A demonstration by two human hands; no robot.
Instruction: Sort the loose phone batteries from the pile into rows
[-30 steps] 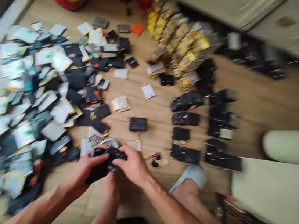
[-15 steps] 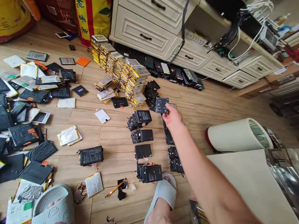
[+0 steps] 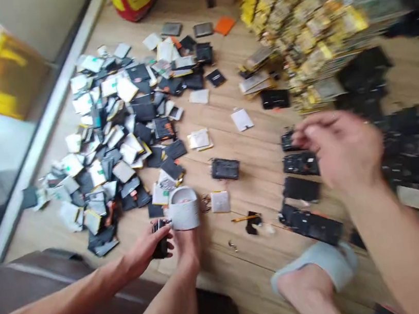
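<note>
My left hand point(image 3: 162, 239) is closed around a small stack of black phone batteries point(image 3: 160, 248), low beside the left slipper point(image 3: 184, 210). My right hand point(image 3: 342, 146), blurred by motion, is over the right part of the floor with its fingers loosely bent and no battery visible in it. Its fingertips overlap the view of a stack of black batteries point(image 3: 287, 141). Below them lie more black stacks, among them one point(image 3: 300, 165), a flat dark one point(image 3: 302, 189) and a fanned one point(image 3: 314, 223). A lone black battery stack point(image 3: 225, 168) sits further left.
A wide heap of loose batteries point(image 3: 113, 139) spreads at the left. Gold-edged batteries point(image 3: 301, 30) are piled in rows at the upper right. An orange square point(image 3: 224, 25), a white battery point(image 3: 242, 119) and a strip of orange flex cable point(image 3: 245, 218) lie on the wooden floor.
The view has swung left, showing more of the heap. The black battery that my right hand held up is no longer visible in it. My left hand still holds its stack.
</note>
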